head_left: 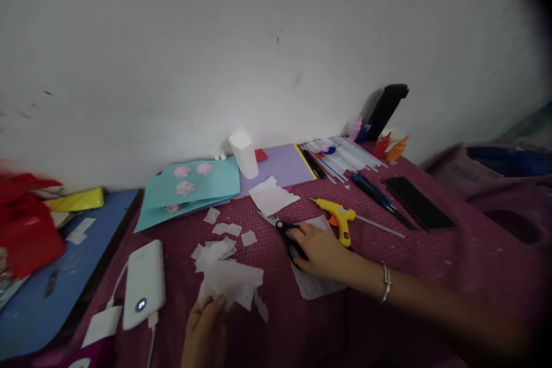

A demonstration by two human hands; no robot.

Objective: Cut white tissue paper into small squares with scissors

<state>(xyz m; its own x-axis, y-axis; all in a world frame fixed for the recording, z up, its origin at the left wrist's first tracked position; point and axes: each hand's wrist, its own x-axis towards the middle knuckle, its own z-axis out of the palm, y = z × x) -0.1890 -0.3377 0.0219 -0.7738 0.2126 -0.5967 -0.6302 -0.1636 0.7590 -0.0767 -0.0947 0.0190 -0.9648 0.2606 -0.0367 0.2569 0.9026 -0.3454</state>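
My left hand (pixel 206 325) is closed, its thumb and fingers pinching crumpled thin white paper (pixel 233 283). My right hand (pixel 322 250) reaches across the table with its fingers on the black handles of the scissors (pixel 287 231). The blades point toward a torn white sheet (pixel 272 195). Between the hands several small white paper squares (pixel 249 238) lie loose. Under my right wrist and palm is a flat whitish sheet or pad (pixel 317 286), partly hidden. A yellow glue gun (pixel 340 219) with a glue stick in its back lies just beyond my right hand.
A turquoise folded card (pixel 219 181) with pink paper flowers sits at the back left. Near it stands a white paper roll (pixel 244 152). A power bank (pixel 144 282) with cables is at left. Right hold a black phone (pixel 417 202), a dark blue tool (pixel 375 192) and paint bottles (pixel 397 149).
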